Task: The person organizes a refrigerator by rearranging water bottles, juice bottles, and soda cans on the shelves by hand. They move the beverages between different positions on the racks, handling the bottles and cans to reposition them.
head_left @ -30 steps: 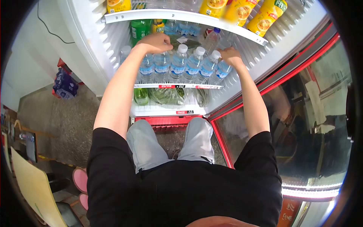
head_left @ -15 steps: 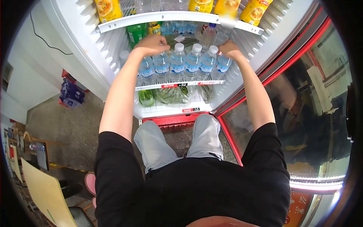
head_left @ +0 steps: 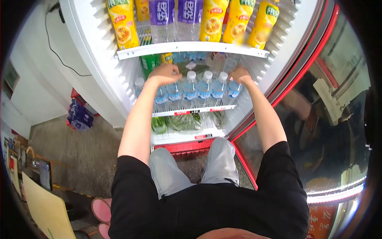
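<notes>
A front row of clear water bottles with blue labels and white caps stands upright on the fridge's middle shelf. My left hand is closed over the top of a bottle left of centre; its cap is hidden under my fingers. At the right end of the row, my right hand has its fingers closed around the top of another bottle, also with the cap hidden. Between my hands, several white caps show.
Yellow drink bottles and purple-labelled bottles fill the upper shelf. Behind the row are a green bottle and bagged greens. Below lie bagged vegetables. The red-edged glass door stands open at right.
My view has tilted upward, so the fridge sits lower and more of the upper shelf shows. Both hands stay at the same bottle tops.
</notes>
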Demonstrator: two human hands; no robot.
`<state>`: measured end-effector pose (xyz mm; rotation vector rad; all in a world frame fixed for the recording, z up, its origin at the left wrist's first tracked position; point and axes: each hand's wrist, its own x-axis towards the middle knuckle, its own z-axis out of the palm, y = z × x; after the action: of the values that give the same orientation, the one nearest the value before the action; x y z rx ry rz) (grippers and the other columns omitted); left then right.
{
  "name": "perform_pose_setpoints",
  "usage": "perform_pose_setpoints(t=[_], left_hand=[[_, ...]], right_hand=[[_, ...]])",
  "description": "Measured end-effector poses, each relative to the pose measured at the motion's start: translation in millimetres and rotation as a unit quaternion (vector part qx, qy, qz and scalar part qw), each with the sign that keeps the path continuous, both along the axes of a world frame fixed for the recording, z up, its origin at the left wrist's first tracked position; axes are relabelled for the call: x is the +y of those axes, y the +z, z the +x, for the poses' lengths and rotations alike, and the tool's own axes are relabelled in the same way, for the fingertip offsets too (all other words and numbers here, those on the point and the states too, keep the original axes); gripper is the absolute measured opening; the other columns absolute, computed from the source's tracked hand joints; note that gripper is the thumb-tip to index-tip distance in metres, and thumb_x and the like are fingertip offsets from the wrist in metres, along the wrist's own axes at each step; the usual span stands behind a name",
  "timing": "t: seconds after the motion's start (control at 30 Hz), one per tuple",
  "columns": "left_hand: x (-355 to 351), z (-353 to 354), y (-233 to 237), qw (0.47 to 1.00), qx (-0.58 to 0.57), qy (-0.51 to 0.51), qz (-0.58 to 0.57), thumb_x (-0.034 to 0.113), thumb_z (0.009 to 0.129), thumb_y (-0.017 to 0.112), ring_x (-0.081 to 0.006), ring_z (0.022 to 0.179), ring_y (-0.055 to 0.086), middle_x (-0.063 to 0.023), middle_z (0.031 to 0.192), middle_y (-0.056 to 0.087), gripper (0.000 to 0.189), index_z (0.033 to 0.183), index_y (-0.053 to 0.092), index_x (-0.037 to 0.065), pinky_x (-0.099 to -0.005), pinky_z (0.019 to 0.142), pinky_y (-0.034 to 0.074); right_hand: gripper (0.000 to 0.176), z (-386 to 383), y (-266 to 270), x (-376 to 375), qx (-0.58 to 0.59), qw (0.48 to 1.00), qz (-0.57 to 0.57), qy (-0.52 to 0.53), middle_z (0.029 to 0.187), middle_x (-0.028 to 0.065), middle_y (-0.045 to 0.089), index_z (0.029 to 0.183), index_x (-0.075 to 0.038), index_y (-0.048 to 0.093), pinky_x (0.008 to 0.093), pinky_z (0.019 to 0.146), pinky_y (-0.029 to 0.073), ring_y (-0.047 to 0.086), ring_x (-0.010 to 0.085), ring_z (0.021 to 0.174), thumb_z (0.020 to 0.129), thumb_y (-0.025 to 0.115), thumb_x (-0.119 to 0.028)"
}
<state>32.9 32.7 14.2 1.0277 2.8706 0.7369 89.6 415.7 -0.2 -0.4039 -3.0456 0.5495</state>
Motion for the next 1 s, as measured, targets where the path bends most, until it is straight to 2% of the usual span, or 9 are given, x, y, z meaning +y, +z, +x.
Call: perform_pose_setpoints(t=[0.1, 0.3, 0.4, 0.5, 0.6, 0.67, 0.7, 0.8, 1.0], left_hand=[[0, 0, -1, 1.000, -0.005, 0.007, -0.010, 0.041, 0.085, 0.069, -0.0326, 0.100, 0.072, -0.0125, 0.103, 0.076, 0.036, 0.101, 0.076, 0.009, -0.0404, 0.089, 0.055], [1, 4, 2, 1.000, 0.002, 0.019, -0.019, 0.040, 0.085, 0.070, -0.0327, 0.101, 0.072, -0.0123, 0.105, 0.077, 0.035, 0.101, 0.077, 0.010, -0.0402, 0.090, 0.055], [2, 4, 4, 1.000, -0.011, 0.017, -0.011, 0.038, 0.085, 0.071, -0.0326, 0.101, 0.072, -0.0125, 0.104, 0.077, 0.033, 0.101, 0.077, 0.009, -0.0398, 0.090, 0.055], [3, 0, 0, 1.000, -0.023, 0.016, -0.001, 0.036, 0.085, 0.072, -0.0317, 0.100, 0.072, -0.0132, 0.103, 0.077, 0.032, 0.100, 0.076, 0.008, -0.0393, 0.089, 0.055], [2, 0, 1, 1.000, -0.019, 0.001, -0.004, 0.034, 0.085, 0.072, -0.0308, 0.100, 0.073, -0.0135, 0.102, 0.077, 0.030, 0.098, 0.076, 0.007, -0.0389, 0.089, 0.055], [3, 0, 1, 1.000, -0.018, 0.002, -0.002, 0.033, 0.086, 0.072, -0.0305, 0.099, 0.073, -0.0131, 0.101, 0.077, 0.030, 0.098, 0.076, 0.006, -0.0388, 0.089, 0.055], [3, -2, -1, 1.000, -0.018, 0.003, 0.001, 0.033, 0.086, 0.072, -0.0304, 0.099, 0.073, -0.0129, 0.100, 0.077, 0.030, 0.097, 0.076, 0.006, -0.0388, 0.088, 0.055], [1, -8, -6, 1.000, -0.012, -0.012, 0.013, 0.032, 0.086, 0.072, -0.0302, 0.098, 0.073, -0.0125, 0.099, 0.077, 0.029, 0.097, 0.076, 0.005, -0.0392, 0.088, 0.055], [1, -5, 1, 0.999, -0.025, -0.021, 0.021, 0.032, 0.086, 0.073, -0.0300, 0.097, 0.073, -0.0125, 0.097, 0.077, 0.028, 0.097, 0.076, 0.005, -0.0393, 0.087, 0.055]], right_hand=[[0.027, -16, -20, 10, 0.031, 0.998, 0.039, -0.044, 0.106, 0.0234, 0.075, 0.079, -0.011, 0.081, 0.0419, 0.101, 0.052, 0.070, 0.0370, 0.110, 0.075, 0.065, -0.033], [0.027, 2, 8, -21, 0.021, 0.999, 0.022, -0.028, 0.099, 0.0220, 0.076, 0.077, -0.012, 0.081, 0.0422, 0.097, 0.054, 0.072, 0.0368, 0.105, 0.076, 0.064, -0.033], [0.027, -30, -29, 12, 0.045, 0.995, 0.092, 0.021, 0.098, 0.0214, 0.076, 0.076, -0.011, 0.081, 0.0430, 0.096, 0.055, 0.073, 0.0370, 0.103, 0.076, 0.064, -0.033], [0.032, 6, 7, -20, 0.039, 0.998, -0.003, -0.042, 0.098, 0.0229, 0.076, 0.076, -0.006, 0.080, 0.0430, 0.096, 0.055, 0.073, 0.0371, 0.104, 0.077, 0.064, -0.033], [0.036, 7, -4, -17, 0.067, 0.996, 0.013, -0.051, 0.096, 0.0255, 0.075, 0.077, 0.000, 0.078, 0.0437, 0.096, 0.055, 0.073, 0.0372, 0.103, 0.077, 0.064, -0.033], [0.032, -11, -35, 0, 0.108, 0.991, 0.069, -0.029, 0.091, 0.0206, 0.076, 0.073, -0.007, 0.080, 0.0430, 0.093, 0.057, 0.074, 0.0350, 0.094, 0.078, 0.064, -0.035], [0.033, -12, -36, 1, 0.110, 0.991, 0.068, -0.018, 0.089, 0.0201, 0.076, 0.073, -0.007, 0.080, 0.0427, 0.092, 0.057, 0.074, 0.0349, 0.093, 0.078, 0.064, -0.035], [0.039, 10, -12, -14, 0.080, 0.997, 0.007, 0.017, 0.083, 0.0225, 0.075, 0.077, 0.001, 0.078, 0.0421, 0.095, 0.056, 0.074, 0.0367, 0.095, 0.078, 0.062, -0.034], [0.033, 6, -16, -3, 0.092, 0.991, 0.015, 0.092, 0.084, 0.0169, 0.076, 0.073, -0.009, 0.081, 0.0412, 0.094, 0.055, 0.073, 0.0373, 0.091, 0.081, 0.058, -0.031]])
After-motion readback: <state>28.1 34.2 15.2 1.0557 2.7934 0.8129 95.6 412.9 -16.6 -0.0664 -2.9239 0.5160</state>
